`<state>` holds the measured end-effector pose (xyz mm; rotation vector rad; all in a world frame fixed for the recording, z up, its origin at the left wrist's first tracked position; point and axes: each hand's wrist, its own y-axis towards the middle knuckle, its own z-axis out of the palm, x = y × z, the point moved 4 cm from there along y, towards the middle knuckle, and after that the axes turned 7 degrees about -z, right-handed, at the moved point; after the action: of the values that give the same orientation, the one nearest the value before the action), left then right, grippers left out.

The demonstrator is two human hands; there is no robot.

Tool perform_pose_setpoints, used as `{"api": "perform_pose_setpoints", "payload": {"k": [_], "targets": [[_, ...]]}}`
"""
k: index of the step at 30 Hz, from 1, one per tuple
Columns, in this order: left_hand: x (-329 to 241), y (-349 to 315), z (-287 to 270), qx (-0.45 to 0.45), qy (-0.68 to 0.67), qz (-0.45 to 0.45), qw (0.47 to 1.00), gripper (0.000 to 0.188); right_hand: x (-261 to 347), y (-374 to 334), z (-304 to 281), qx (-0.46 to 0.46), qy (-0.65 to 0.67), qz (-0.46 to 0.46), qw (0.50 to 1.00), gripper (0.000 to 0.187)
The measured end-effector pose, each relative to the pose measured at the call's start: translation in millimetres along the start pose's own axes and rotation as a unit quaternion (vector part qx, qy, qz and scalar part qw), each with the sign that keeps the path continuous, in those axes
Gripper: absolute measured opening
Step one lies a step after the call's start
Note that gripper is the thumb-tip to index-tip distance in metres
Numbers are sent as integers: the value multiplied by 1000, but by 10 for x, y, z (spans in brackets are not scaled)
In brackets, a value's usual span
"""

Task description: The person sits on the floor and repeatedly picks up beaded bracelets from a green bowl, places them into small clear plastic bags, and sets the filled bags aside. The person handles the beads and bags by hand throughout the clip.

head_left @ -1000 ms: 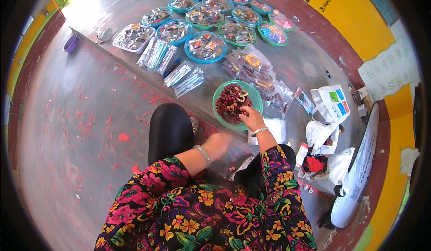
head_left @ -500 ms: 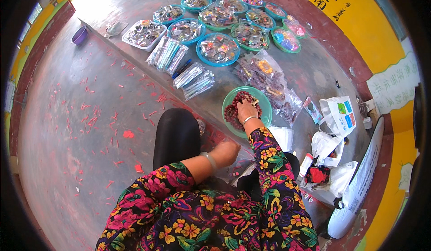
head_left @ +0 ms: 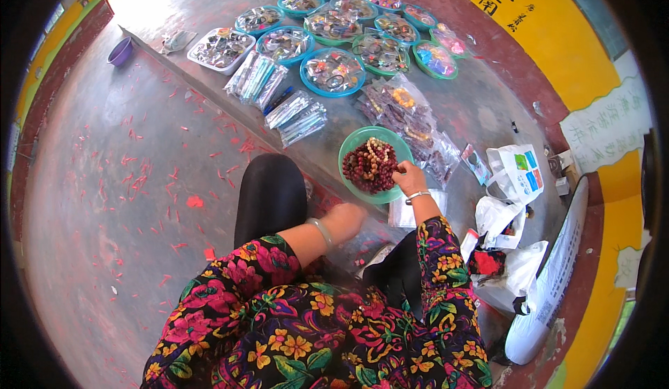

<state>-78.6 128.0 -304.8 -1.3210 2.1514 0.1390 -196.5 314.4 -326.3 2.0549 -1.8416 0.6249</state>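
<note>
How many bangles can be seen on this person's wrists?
2: a pale bangle on the wrist of the left hand, and a silvery bangle on that of the right hand. Sleeves may hide more.

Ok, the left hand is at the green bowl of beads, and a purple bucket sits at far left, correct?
No, the head view shows the right hand at the green bowl of beads; the purple bucket does sit at far left.
</note>
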Motion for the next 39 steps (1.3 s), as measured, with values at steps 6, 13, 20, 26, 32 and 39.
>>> {"api": "perform_pose_setpoints", "payload": {"k": [6,13,20,26,32,39], "targets": [[164,109,124,-55,-22,-17,998,16,-143,-218,-233,14,199,7,980,25],[247,135,25,-85,-72,-77,991,15,321,-592,-678,60,332,-66,939,17],[274,164,35,-115,-91,-55,988,13,773,-899,-792,140,333,-106,926,17],[199,137,-31,-126,-126,-39,983,14,880,-952,-796,162,250,-141,944,20],[215,127,-9,-82,-117,-69,987,17,921,-974,-740,224,244,-134,934,19],[180,120,-36,-97,-115,-32,988,16,921,-1001,-706,218,172,-162,947,20]]}}
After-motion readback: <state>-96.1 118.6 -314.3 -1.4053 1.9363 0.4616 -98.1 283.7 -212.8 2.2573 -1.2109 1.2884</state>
